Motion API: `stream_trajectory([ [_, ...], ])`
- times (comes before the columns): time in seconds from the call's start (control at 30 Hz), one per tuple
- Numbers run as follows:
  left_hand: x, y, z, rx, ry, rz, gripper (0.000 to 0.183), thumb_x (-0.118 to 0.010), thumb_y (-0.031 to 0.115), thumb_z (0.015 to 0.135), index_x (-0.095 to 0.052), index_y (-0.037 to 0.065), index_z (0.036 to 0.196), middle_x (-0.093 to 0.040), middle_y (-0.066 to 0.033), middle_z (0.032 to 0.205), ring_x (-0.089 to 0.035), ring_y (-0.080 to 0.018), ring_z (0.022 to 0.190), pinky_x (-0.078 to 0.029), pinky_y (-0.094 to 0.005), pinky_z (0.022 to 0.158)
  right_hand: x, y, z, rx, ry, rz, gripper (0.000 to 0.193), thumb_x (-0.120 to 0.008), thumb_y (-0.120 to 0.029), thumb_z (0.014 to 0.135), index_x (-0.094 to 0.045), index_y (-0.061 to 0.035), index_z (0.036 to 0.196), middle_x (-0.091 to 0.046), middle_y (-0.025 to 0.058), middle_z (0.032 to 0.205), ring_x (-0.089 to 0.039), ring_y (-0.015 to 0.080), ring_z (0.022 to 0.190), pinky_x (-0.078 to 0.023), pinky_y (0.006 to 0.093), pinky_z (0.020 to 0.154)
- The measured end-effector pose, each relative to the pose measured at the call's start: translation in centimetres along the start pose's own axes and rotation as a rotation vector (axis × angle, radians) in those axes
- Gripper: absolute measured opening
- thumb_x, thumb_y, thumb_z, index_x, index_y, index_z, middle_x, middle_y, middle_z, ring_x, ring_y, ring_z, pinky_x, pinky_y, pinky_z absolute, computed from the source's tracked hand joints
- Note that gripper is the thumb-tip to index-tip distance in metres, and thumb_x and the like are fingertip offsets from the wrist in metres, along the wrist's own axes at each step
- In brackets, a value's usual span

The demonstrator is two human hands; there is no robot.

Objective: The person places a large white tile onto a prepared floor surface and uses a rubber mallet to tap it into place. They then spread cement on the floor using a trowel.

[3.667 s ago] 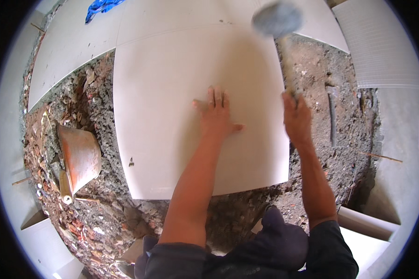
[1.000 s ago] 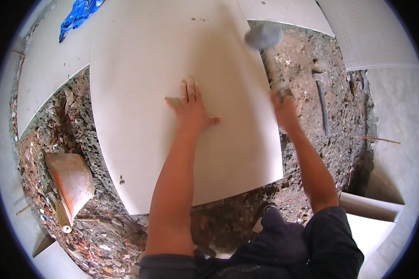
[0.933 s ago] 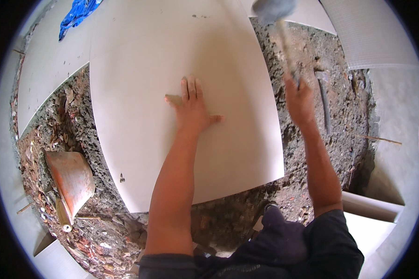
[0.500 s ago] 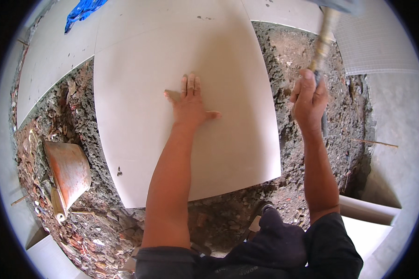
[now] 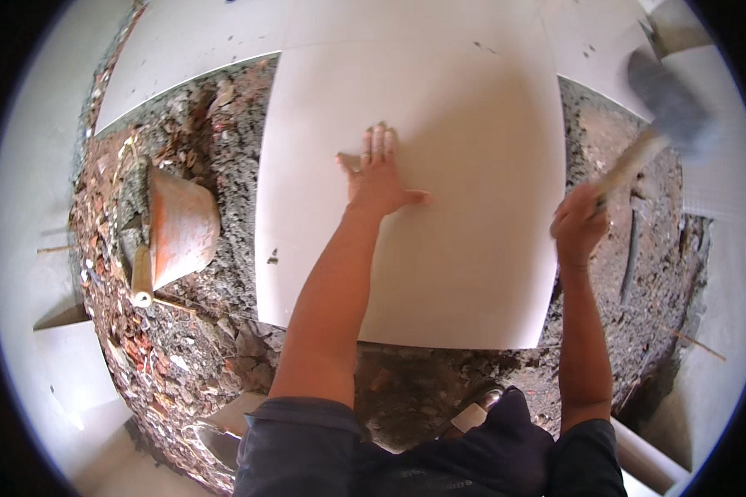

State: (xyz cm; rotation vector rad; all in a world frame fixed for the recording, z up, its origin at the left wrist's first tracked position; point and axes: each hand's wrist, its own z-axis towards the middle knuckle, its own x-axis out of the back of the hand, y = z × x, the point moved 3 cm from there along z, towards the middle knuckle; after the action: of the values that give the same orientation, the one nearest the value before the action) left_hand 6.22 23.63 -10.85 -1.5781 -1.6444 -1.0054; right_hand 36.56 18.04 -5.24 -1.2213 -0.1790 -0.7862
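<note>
My left hand (image 5: pixel 379 184) lies flat with fingers spread on a large pale floor tile (image 5: pixel 464 273). The tile rests on rough grey mortar and rubble, with laid tiles at its far edge. In my right hand (image 5: pixel 580 228), closed round its wooden handle, is a mallet (image 5: pixel 670 103). Its dark grey head is raised past the tile's right edge, blurred by motion, and apart from the tile. My fingers hide the lower part of the handle.
An orange-brown bucket (image 5: pixel 184 225) lies tipped on the rubble at the left, beside a round wooden handle (image 5: pixel 142 280). Thin sticks (image 5: pixel 695 342) jut out near the right wall. Uneven rubble (image 5: pixel 224 331) and a shoe are below the near tile edge.
My right hand has swung the mallet, and its head is now farther right and lower in view. My left hand stays flat on the tile. The whole view has shifted.
</note>
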Motion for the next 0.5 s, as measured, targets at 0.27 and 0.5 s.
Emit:
stream_trajectory([
  [0.27,-0.6,-4.7,0.2,0.053,0.038,-0.085,0.129,-0.071,0.072,0.065,0.0,0.012,0.154,0.006,-0.0037,0.162,0.005,-0.0219,0.149,-0.008,-0.0692,0.112,-4.6,-0.3,-1.5,-0.301,-0.154,0.023,0.042,-0.055,-0.033,0.097,-0.058,0.0089,0.101,-0.063,0.0228,0.075,-0.059,0.0356,0.063,-0.048,0.038,0.061],
  [0.5,-0.3,-5.1,0.3,0.037,0.038,-0.088,0.13,-0.068,0.075,0.065,-0.001,0.01,0.154,0.004,-0.0056,0.162,0.004,-0.0249,0.149,-0.011,-0.071,0.11,-6.7,-2.0,-3.4,-0.341,-0.446,-0.24,0.052,-0.056,-0.042,0.095,-0.057,0.0089,0.104,-0.065,0.0261,0.08,-0.065,0.0376,0.074,-0.049,0.0427,0.065],
])
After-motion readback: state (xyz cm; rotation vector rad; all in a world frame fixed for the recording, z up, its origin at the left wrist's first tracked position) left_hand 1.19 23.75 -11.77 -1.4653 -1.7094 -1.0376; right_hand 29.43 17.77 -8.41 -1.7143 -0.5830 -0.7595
